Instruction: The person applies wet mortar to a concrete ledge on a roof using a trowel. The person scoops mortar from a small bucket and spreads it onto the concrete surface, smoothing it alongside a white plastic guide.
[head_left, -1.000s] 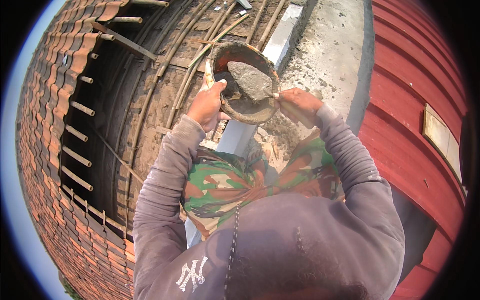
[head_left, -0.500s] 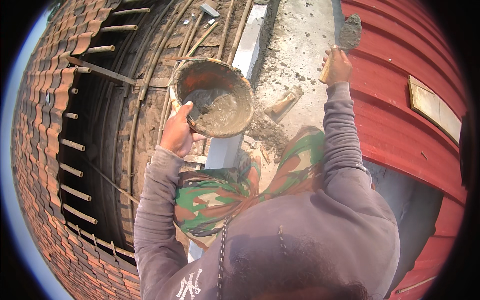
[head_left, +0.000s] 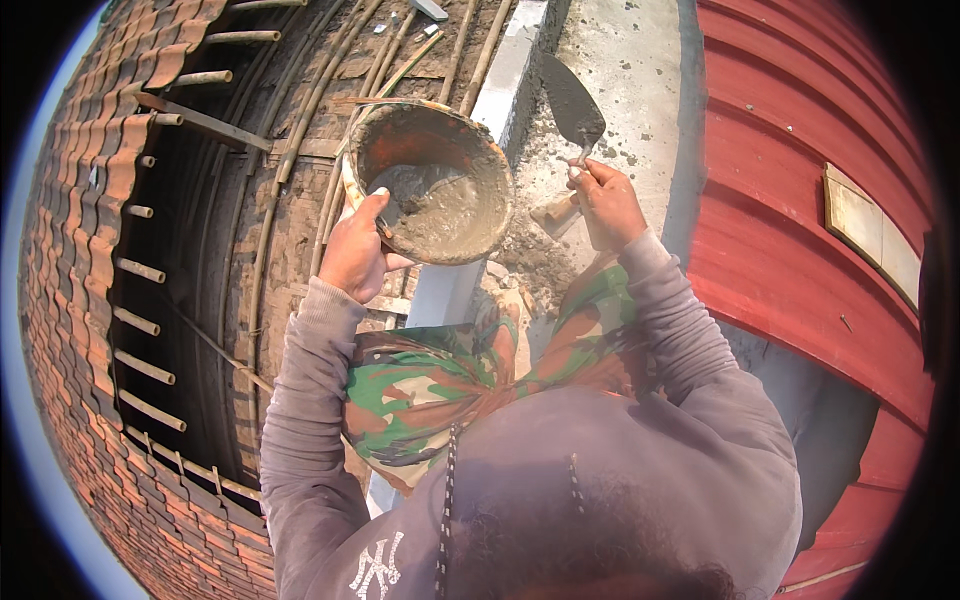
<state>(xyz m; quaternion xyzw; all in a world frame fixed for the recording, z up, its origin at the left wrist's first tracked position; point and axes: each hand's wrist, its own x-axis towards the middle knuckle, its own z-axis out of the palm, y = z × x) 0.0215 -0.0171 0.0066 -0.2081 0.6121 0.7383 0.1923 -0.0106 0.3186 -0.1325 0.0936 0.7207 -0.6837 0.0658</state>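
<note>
- One red metal roof (head_left: 790, 200), ribbed, filling 1 to 4 o'clock.
- One tiled roof (head_left: 75, 330), orange and grey, curving from 7 to 11 o'clock.
- One rough concrete strip (head_left: 650, 60) at 1 o'clock, beside the red roof and strewn with crumbs.
- One white beam (head_left: 507, 90) running down from 12 o'clock; the bucket blocks its middle from view.
- One bucket (head_left: 430, 130) at 11 o'clock, tilted mouth toward the viewer, one mass of wet mortar (head_left: 450, 215) inside.
- One pale panel (head_left: 870, 225) on the red roof, 3 o'clock.
- One trowel (head_left: 575, 105) at 12 to 1 o'clock, its grey-coated blade clear of the bucket.
- Two hands: the left hand (head_left: 360, 250) has its grip around the bucket's side, thumb at the rim; the right hand (head_left: 610, 205) has its grip closed round the trowel's handle.
- One mortar-smeared piece (head_left: 553, 215), kind unclear, partly covered by the right hand.
- About ten pole ends (head_left: 140, 270) jutting from the tiled edge, 9 to 11 o'clock.
</note>
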